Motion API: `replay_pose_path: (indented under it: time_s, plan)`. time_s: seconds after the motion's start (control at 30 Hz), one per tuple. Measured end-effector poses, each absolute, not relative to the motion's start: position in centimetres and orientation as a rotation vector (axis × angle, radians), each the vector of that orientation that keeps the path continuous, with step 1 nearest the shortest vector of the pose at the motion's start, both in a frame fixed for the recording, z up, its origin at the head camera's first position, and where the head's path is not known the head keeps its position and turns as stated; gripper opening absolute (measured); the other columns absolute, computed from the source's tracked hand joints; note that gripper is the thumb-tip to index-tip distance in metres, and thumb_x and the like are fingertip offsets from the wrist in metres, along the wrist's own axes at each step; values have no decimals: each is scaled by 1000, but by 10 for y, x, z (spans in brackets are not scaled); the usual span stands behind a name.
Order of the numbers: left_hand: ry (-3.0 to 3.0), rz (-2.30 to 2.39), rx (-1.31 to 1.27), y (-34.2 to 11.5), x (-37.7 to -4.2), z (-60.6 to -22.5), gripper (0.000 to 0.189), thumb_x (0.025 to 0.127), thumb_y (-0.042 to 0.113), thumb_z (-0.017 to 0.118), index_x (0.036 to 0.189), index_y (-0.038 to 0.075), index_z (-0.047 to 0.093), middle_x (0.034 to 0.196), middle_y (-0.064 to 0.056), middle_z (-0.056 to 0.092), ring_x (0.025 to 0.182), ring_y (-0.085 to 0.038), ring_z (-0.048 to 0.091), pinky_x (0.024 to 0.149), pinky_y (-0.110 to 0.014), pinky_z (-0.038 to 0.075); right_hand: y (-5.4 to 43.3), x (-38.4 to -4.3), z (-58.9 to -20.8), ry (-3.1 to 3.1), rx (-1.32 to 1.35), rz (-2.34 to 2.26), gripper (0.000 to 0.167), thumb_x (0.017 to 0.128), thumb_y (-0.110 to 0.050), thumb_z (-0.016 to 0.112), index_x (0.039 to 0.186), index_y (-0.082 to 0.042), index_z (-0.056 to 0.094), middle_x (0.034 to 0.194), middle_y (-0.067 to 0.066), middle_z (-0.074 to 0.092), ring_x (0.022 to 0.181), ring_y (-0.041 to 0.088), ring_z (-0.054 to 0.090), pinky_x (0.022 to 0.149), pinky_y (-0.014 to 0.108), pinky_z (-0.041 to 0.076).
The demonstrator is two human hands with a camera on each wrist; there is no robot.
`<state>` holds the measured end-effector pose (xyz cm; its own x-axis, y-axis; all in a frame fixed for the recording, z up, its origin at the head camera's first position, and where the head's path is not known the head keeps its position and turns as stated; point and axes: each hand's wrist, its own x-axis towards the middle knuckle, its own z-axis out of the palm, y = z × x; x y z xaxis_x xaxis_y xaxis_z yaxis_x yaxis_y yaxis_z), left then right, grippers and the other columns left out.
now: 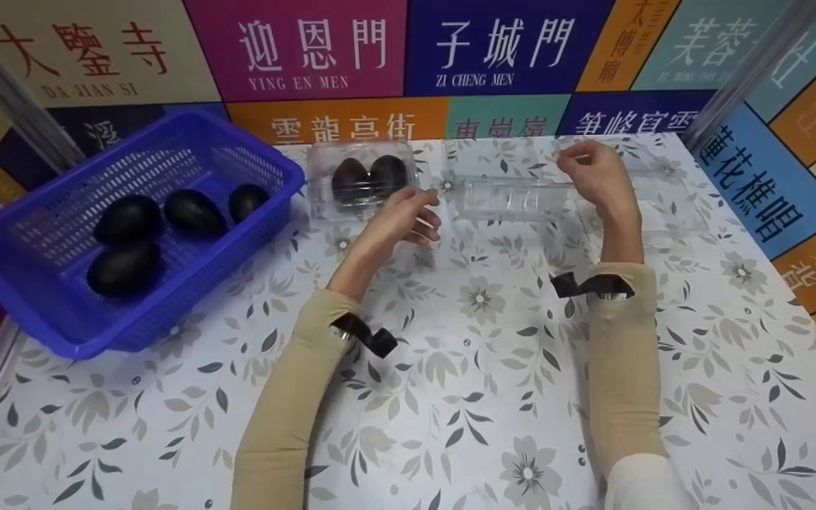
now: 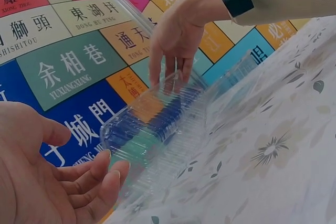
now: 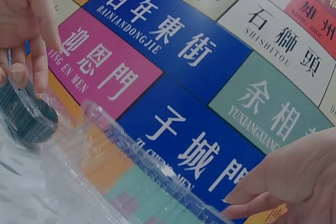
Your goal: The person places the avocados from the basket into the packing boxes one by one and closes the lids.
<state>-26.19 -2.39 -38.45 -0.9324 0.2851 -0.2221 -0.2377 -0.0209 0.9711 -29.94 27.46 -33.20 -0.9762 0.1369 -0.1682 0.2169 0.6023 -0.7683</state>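
An opened clear plastic box (image 1: 514, 198) lies at the back of the table, its lid raised. My right hand (image 1: 596, 173) pinches the right edge of that lid between thumb and fingertips; in the left wrist view its fingers hang down at the clear plastic. My left hand (image 1: 401, 216) is held with fingers loosely spread and nothing in them, just in front of a closed clear box (image 1: 323, 191). Two dark, smooth oval things (image 1: 388, 173) sit inside this closed box. In the right wrist view the left hand (image 3: 26, 30) overlaps the closed box.
A blue plastic basket (image 1: 195, 283) stands at the left, holding several dark oval things (image 1: 128, 219). More clear plastic boxes (image 1: 677, 216) lie at the back right. A wall panel with printed characters (image 1: 500, 46) rises behind the table's back edge. Flowered cloth (image 1: 479, 368) covers the table.
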Motion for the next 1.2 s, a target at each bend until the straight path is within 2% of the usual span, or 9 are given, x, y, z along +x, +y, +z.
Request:
replay_pose_path:
  time_s: [0.13,0.27,0.37,0.5,0.63,0.7,0.8,0.9,1.2]
  plan:
    - [1889,2026,38,-17,-264,-386,36,107,27,48,124,-4,54,82,-8,62,63,-17,65,58,-26,53,278,-301,-338,2727,356,-1299,52,102,-41,53,142,-7,49,135,13,51,114,24,52,98,41,43]
    - [1875,2033,21,-11,-269,-389,36,108,29,47,122,-4,55,80,-7,61,60,-16,65,55,-25,53,280,-304,-343,2699,376,-1302,52,102,-37,54,141,-3,47,124,11,54,95,17,58,89,35,47]
    - [1879,2022,3,-8,-272,-390,41,109,32,45,125,-5,54,82,-7,61,60,-16,65,56,-26,54,282,-306,-345,2660,378,-1310,50,103,-32,54,141,-1,45,123,12,55,89,15,61,93,38,50]
    - [1868,2006,-16,-4,-277,-390,45,110,33,43,130,-6,53,86,-8,61,60,-15,65,59,-27,55,285,-308,-345,2630,389,-1297,50,102,-25,55,142,2,45,123,15,57,85,12,64,103,47,46]
    - [1836,2003,-35,1,-281,-392,47,110,34,43,132,-7,52,87,-8,60,59,-14,65,58,-25,54,289,-308,-346,2625,374,-1243,50,100,-20,58,142,6,47,111,10,60,76,6,64,106,51,43]
    - [1828,2004,-29,3,-281,-394,48,110,33,44,133,-7,51,87,-8,60,59,-13,64,59,-25,54,290,-307,-347,2631,349,-1203,47,99,-19,59,138,7,52,100,4,64,74,6,62,102,49,45]
    - [1829,2008,-13,5,-281,-398,46,109,32,46,132,-8,51,87,-9,60,58,-13,64,64,-28,57,293,-307,-350,2647,315,-1137,38,98,-18,61,127,7,60,80,-3,63,72,9,57,87,41,48]
    - [1844,2009,10,7,-281,-401,42,109,29,47,127,-8,52,85,-9,60,59,-14,64,68,-31,58,297,-306,-351,2634,302,-1121,30,97,-16,63,117,6,64,70,-5,61,69,11,53,76,34,45]
    - [1847,2002,12,11,-282,-410,24,108,27,51,106,3,50,82,-9,58,58,-14,62,62,-29,54,301,-306,-350,2493,285,-1149,45,97,-13,68,134,10,57,83,-3,66,73,7,62,69,22,51]
